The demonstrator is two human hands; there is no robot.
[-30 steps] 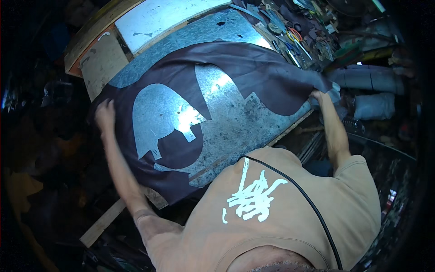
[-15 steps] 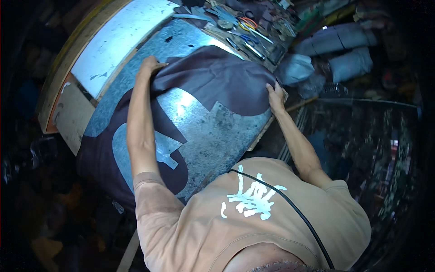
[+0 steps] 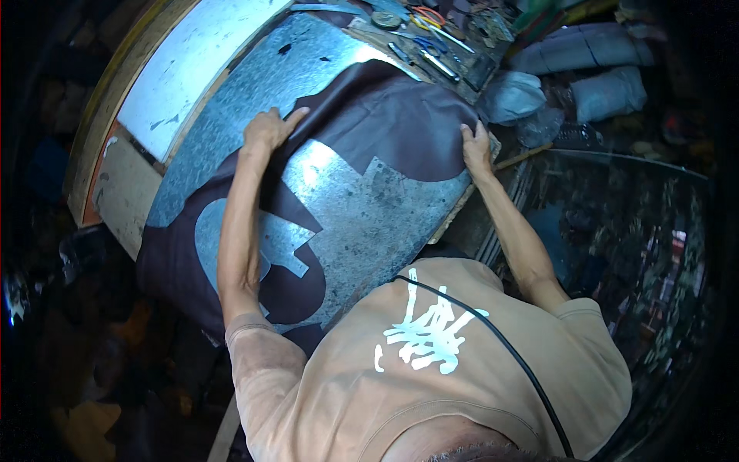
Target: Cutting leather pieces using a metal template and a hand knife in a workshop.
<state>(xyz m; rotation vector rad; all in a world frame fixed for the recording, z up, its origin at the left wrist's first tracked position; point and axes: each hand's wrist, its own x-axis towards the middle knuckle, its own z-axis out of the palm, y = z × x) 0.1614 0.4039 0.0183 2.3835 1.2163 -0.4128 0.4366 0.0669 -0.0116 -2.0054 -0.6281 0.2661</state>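
A large sheet of dark maroon leather (image 3: 408,115) with curved and angular cut-outs lies across a grey metal-topped table (image 3: 369,223). My left hand (image 3: 269,129) is closed on the leather's far left edge, thumb stretched along a raised fold. At the far right edge, my right hand (image 3: 476,148) pinches the leather between thumb and fingers. Part of the sheet curls down to the near left, past my left forearm, and drapes over the table's edge. A small grey angular piece (image 3: 286,242) shows beside that forearm, inside the cut-out area.
Scissors (image 3: 431,42), a pen-like tool (image 3: 440,66) and a round tin (image 3: 386,20) lie among scraps at the back. Wrapped bundles (image 3: 608,94) stand at the far right. A white panel (image 3: 192,69) borders the table's left. A black cable (image 3: 493,331) crosses my shirt.
My left hand has come nearer and a little to the right, with the leather's left edge bunched beside it. The right hand keeps its hold on the edge. The view has shifted slightly.
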